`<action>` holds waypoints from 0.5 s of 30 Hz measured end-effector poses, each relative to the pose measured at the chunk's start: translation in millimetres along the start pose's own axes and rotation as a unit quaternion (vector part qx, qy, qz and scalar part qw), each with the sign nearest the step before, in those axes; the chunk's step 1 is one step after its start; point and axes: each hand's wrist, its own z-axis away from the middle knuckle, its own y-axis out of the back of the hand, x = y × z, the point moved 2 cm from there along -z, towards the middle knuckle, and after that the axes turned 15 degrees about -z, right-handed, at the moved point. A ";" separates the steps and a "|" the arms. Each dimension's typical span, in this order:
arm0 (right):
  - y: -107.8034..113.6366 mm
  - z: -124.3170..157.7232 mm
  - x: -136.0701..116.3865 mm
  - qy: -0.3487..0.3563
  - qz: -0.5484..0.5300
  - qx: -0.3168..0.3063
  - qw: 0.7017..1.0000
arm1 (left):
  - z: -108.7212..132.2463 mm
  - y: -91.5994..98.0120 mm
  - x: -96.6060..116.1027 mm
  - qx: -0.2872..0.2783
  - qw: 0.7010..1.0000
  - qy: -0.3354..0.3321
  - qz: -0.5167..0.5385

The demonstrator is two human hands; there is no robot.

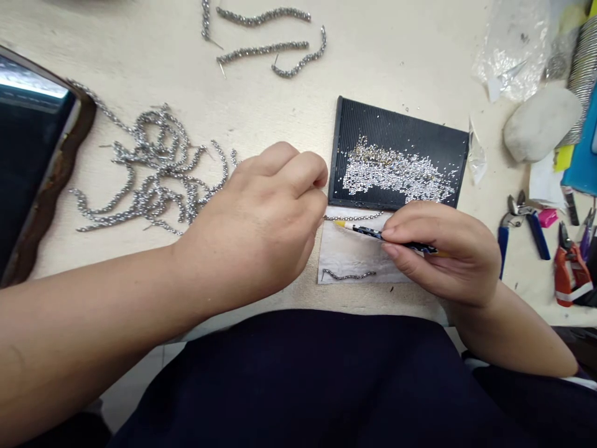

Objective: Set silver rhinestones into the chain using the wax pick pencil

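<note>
My left hand is closed in a pinch at the end of a thin silver beaded strand; the fingertips are partly hidden. My right hand grips a slim pencil-like picker with a dark patterned shaft and a yellow tip. That tip points left, just under the strand, over a white cloth. Lower on the cloth lies a short dark beaded strand with a pin at its left end. Directly above, a black ribbed tray holds many loose tiny sparkling stones.
A heap of silver beaded strands lies left, beside a dark-screened device. Several thicker strands lie at the top. To the right are a whitish rounded lump, blue-handled pliers, red-handled cutters and a plastic bag.
</note>
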 end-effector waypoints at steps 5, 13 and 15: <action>-0.5 -1.4 0.2 0.003 0.006 -0.002 1.000 | 0.1 0.3 0.8 0.002 1.000 -0.005 -0.018; 1.3 2.1 -0.1 0.006 0.011 0.024 1.000 | 0.7 -0.5 2.2 0.029 0.999 -0.020 -0.041; 2.3 3.9 0.5 0.009 0.030 0.066 0.997 | 0.2 0.7 1.7 0.021 0.999 -0.020 -0.038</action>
